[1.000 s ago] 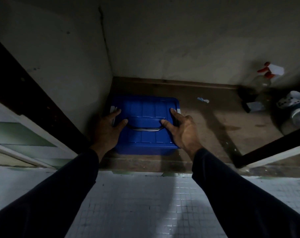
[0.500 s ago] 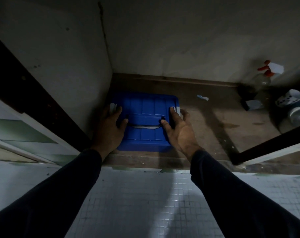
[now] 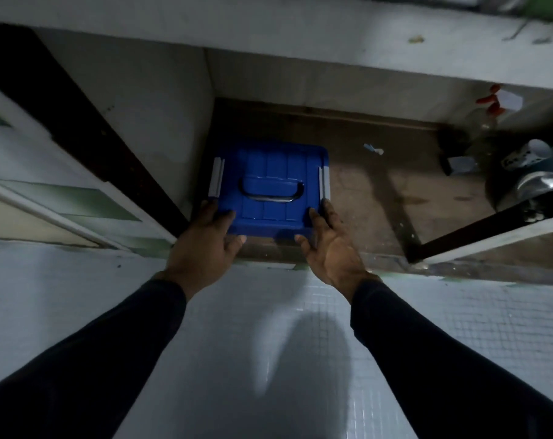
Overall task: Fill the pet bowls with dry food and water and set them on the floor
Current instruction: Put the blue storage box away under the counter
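Blue lidded storage box [image 3: 269, 188] sits on cabinet floor [image 3: 379, 198], in left back corner against side wall, carry handle [image 3: 271, 193] flat on lid. Left hand [image 3: 205, 245] grasps box's near left corner, right hand [image 3: 329, 245] grasps near right corner, thumbs on lid. Steel bowl [image 3: 538, 188] at cabinet floor's right edge.

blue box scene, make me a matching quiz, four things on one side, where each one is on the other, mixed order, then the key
Things:
1. blue box
2. spray bottle
3. metal bowl
4. left hand

Places:
A. far right, beside the white holed cup
B. at the box's near left corner
C. in the cabinet's left back corner, against the wall
D. at the back right, red trigger on top

Pairs: 1-C, 2-D, 3-A, 4-B
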Tool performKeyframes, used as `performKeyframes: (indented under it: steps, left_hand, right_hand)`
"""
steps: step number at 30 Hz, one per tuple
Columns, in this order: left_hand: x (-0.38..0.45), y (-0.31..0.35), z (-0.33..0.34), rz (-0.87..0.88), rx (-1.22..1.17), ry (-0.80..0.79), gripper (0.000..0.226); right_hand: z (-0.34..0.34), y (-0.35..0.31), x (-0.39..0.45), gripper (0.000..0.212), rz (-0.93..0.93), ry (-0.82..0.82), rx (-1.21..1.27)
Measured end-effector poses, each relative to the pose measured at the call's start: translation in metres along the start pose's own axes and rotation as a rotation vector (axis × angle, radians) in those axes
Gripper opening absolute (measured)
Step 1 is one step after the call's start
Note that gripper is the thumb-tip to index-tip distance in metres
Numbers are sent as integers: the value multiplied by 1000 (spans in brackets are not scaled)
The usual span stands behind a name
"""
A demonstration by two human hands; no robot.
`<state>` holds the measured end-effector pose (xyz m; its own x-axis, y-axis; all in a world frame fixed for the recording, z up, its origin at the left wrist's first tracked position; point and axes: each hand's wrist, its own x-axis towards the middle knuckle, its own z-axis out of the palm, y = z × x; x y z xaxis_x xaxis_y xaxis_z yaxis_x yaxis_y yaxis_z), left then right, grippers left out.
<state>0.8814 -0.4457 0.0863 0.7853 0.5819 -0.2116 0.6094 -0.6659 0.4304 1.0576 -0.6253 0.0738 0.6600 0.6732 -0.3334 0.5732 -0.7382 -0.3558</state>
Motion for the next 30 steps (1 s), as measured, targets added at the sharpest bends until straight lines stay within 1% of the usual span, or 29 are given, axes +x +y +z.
performKeyframes:
  steps: [3, 5, 8, 13, 17, 20, 25, 30]
  left_hand:
    - [-35, 12, -13, -8, 5, -70, 59]
    - [-59, 21, -23, 7, 80, -123, 56]
    - [-97, 36, -44, -25, 179, -277, 58]
    - [-154, 68, -93, -68, 234, -476, 57]
    - [-194, 99, -149, -101, 234, -578, 57]
    - [-216, 124, -196, -115, 216, -626, 58]
    - [-241, 161, -276, -121, 129, -668, 59]
    - [-256, 199, -355, -94, 108, -666, 60]
  right_hand:
    - [-8, -3, -39, 73, 3, -88, -14]
    - [-19, -6, -68, 70, 6, -162, -22]
    - [-38, -12, -112, 65, 31, -265, -84]
    - [-90, -34, -179, 60, 76, -436, -107]
    - [-140, -55, -225, 53, 92, -544, -102]
    - [-186, -75, -256, 51, 92, -562, -101]
    - [-266, -111, -299, 49, 94, -547, -82]
    - [-340, -145, -332, 49, 96, -492, -86]
